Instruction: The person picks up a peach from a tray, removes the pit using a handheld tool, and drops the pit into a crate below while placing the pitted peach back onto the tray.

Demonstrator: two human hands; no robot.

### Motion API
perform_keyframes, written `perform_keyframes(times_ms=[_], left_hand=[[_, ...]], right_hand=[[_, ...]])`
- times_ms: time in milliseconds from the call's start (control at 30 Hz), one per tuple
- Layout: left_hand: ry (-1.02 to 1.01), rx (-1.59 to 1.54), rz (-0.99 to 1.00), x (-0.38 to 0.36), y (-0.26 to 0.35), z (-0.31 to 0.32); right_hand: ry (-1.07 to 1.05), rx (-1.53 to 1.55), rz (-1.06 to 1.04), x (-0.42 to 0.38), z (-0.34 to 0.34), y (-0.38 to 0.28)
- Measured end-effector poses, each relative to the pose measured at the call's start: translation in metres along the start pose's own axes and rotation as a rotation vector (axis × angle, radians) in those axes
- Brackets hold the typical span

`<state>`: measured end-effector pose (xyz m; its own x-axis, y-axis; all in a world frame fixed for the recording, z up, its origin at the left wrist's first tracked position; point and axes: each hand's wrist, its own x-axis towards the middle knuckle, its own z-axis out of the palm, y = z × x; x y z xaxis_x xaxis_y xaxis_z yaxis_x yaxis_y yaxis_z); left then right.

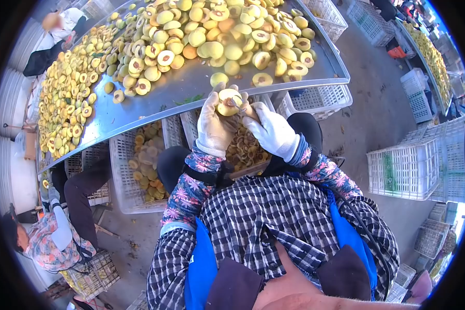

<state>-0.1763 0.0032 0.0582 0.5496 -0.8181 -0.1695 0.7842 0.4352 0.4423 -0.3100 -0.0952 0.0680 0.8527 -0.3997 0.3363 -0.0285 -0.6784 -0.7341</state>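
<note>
My left hand (213, 125), in a white glove, has its fingers wrapped round a halved yellow fruit (227, 102) just off the table's front edge. The cut face with its brown centre points up. My right hand (275, 132), also gloved, grips a small tool with a wooden handle (249, 110). The tool's metal tip touches the middle of the fruit. Beyond my hands, a metal table (191, 81) bears a large heap of halved and whole fruit (206, 31). A crate of cut pieces (250, 170) stands below my hands.
A white crate (123, 178) with fruit stands under the table at the left, another crate (325, 98) at its right corner. Stacked crates (403, 170) are at the right. One co-worker (51, 240) sits at the lower left, another (70, 26) at the upper left.
</note>
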Motion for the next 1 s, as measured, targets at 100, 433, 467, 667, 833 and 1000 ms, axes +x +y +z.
perform_keyframes(times_ms=[100,433,467,667,833,1000], left_hand=[[-0.004,-0.041,0.062,-0.003,-0.001,0.005],[-0.039,-0.239,-0.262,-0.001,0.014,-0.004],[0.008,-0.171,-0.256,0.002,0.013,-0.005],[0.191,-0.041,-0.144,0.003,0.003,0.010],[0.255,-0.085,-0.067,-0.001,-0.002,0.019],[0.137,-0.136,0.009,-0.003,-0.003,0.024]], right_hand=[[-0.049,-0.002,0.067,-0.004,0.003,0.001],[-0.092,-0.244,-0.148,-0.002,-0.011,0.007],[-0.142,-0.270,-0.163,0.000,-0.013,0.006],[-0.103,-0.150,-0.108,-0.015,0.013,0.020],[-0.157,-0.009,-0.006,-0.006,0.003,0.005],[-0.136,-0.195,-0.113,0.000,-0.008,0.007]])
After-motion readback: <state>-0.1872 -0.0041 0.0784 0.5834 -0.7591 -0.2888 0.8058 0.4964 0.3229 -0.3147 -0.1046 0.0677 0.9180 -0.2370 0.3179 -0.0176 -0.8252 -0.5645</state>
